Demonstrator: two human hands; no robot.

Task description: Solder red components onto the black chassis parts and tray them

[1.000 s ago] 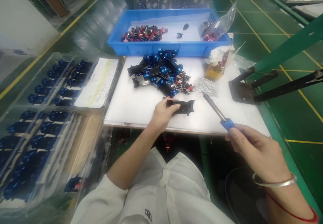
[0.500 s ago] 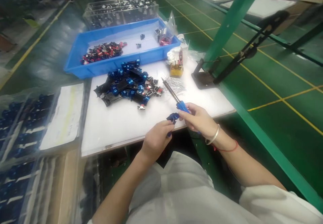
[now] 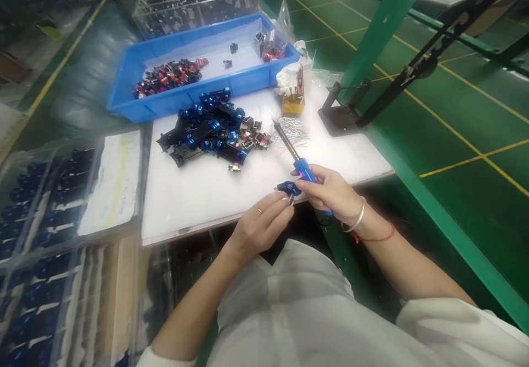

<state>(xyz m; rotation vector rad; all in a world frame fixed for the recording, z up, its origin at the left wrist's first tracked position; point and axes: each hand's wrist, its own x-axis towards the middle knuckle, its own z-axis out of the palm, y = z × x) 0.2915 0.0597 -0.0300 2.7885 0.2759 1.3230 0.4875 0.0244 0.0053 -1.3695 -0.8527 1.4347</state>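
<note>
My right hand [image 3: 330,193] grips the blue handle of a soldering iron [image 3: 294,152], whose metal shaft points up and away over the white table [image 3: 206,190]. My left hand [image 3: 258,226] pinches a small blue part [image 3: 288,189] at the table's near edge, right beside my right hand's fingers. A heap of blue and black parts [image 3: 210,130] lies further back on the table. Thin metal pins [image 3: 291,130] are scattered near the iron's tip.
A blue bin [image 3: 136,97] with red and black pieces stands behind the heap, a clear box [image 3: 194,6] beyond it. A yellow pot [image 3: 292,102] and a black stand [image 3: 343,119] sit at the right. Clear trays of blue parts [image 3: 37,190] fill the left. A green post [image 3: 372,31] rises at right.
My hands have come together at the table's near edge. One second ago my left hand held a long black part on the table; now it pinches a small blue part. The view swung right.
</note>
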